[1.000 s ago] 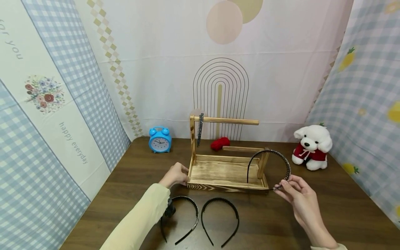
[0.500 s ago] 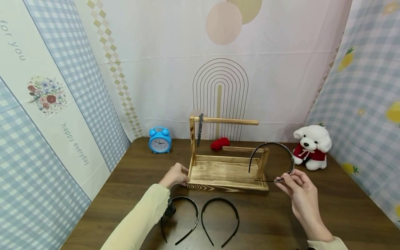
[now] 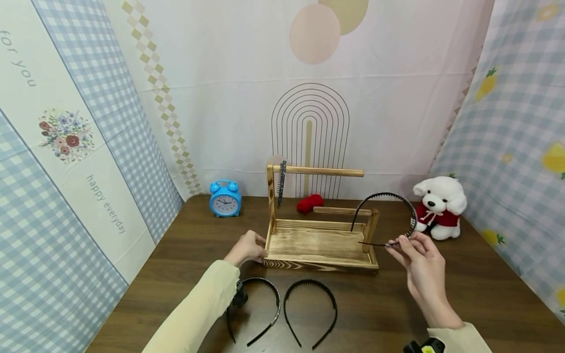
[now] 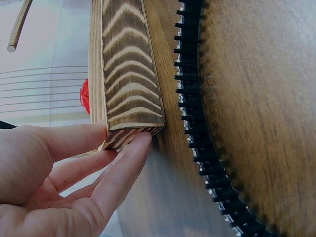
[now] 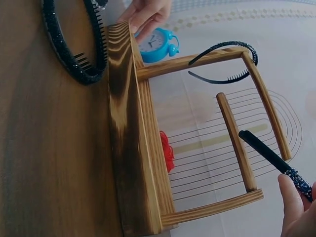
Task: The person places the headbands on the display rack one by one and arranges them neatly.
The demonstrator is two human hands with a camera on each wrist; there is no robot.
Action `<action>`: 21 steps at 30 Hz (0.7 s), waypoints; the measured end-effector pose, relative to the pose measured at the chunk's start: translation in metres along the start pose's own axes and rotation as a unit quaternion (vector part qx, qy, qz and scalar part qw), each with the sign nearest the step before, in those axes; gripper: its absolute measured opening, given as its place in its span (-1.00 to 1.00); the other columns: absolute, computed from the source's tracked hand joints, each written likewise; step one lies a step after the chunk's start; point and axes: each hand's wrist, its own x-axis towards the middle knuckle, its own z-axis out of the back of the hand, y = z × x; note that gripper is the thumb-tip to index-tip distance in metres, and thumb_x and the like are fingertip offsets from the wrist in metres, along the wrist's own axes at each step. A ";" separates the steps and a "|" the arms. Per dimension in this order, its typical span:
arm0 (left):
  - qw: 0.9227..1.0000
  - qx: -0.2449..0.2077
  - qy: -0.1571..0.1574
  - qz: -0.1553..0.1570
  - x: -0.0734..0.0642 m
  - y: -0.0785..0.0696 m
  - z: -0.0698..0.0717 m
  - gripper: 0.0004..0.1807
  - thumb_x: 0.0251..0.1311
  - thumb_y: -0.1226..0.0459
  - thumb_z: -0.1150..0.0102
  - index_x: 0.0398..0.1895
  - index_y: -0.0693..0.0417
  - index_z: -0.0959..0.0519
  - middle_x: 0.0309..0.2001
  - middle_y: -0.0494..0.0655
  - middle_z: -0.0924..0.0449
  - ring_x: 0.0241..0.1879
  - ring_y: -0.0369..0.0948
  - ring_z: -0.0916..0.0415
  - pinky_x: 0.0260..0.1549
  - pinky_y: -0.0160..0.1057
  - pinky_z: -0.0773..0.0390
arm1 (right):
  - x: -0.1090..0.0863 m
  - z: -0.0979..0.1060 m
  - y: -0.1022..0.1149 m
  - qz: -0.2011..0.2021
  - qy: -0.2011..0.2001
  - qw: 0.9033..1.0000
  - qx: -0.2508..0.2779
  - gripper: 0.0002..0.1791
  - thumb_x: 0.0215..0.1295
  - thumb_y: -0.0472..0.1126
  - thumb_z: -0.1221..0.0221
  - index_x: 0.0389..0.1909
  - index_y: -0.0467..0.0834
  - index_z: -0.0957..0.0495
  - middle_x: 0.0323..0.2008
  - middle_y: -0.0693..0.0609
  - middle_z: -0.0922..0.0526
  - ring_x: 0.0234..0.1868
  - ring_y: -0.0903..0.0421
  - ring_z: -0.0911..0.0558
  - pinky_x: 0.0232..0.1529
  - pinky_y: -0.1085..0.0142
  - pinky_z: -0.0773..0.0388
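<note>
A wooden rack (image 3: 320, 265) with a shallow tray, a high bar and a lower bar stands on the table. My left hand (image 3: 248, 246) holds the left end of its tray, thumb and fingers against the corner in the left wrist view. My right hand (image 3: 424, 274) pinches a black, glittery toothed headband (image 3: 385, 194) near one end. In the head view that headband overlaps the rack's right post, its ends pointing left. Another headband (image 3: 281, 184) hangs on the high bar (image 3: 326, 171), close to the left post.
Two more headbands lie at the front: one with a dark ornament (image 3: 277, 300), partly behind my left sleeve, and a plain black one (image 3: 334, 300). A blue alarm clock (image 3: 225, 202), red yarn (image 3: 310, 203) and a white plush dog (image 3: 443, 208) stand farther back.
My right hand has raised the headband and moved it slightly away from the front, so it sits higher beside the low bar. My left hand keeps its place on the tray's end.
</note>
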 end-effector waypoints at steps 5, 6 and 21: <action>1.000 -0.001 0.002 -0.001 0.000 0.000 0.000 -0.54 0.09 0.55 -0.26 0.11 0.51 -0.50 -0.04 0.37 -0.58 -0.49 -0.09 -0.67 -0.42 -0.21 -0.75 | 0.004 -0.005 0.000 0.004 -0.013 1.000 -0.008 -0.84 0.29 -0.40 -0.19 -0.21 -0.27 -0.39 -0.36 -0.03 -0.63 -0.29 0.07 -0.72 -0.16 0.21 -0.73; 1.000 -0.002 0.001 -0.001 0.000 0.000 0.000 -0.54 0.08 0.56 -0.26 0.11 0.51 -0.50 -0.05 0.37 -0.58 -0.49 -0.08 -0.68 -0.41 -0.21 -0.75 | 0.004 -0.006 0.000 0.005 -0.016 1.000 -0.006 -0.84 0.29 -0.40 -0.19 -0.20 -0.27 -0.39 -0.36 -0.03 -0.63 -0.29 0.07 -0.72 -0.16 0.21 -0.73; 1.000 0.001 -0.001 -0.004 0.000 0.000 0.000 -0.54 0.06 0.56 -0.26 0.09 0.52 -0.50 -0.08 0.39 -0.57 -0.52 -0.08 -0.67 -0.42 -0.19 -0.75 | 0.019 -0.025 0.000 0.001 -0.067 0.998 0.022 -0.79 0.25 -0.37 -0.24 -0.23 -0.26 -0.37 -0.38 -0.06 -0.60 -0.33 0.04 -0.71 -0.21 0.22 -0.75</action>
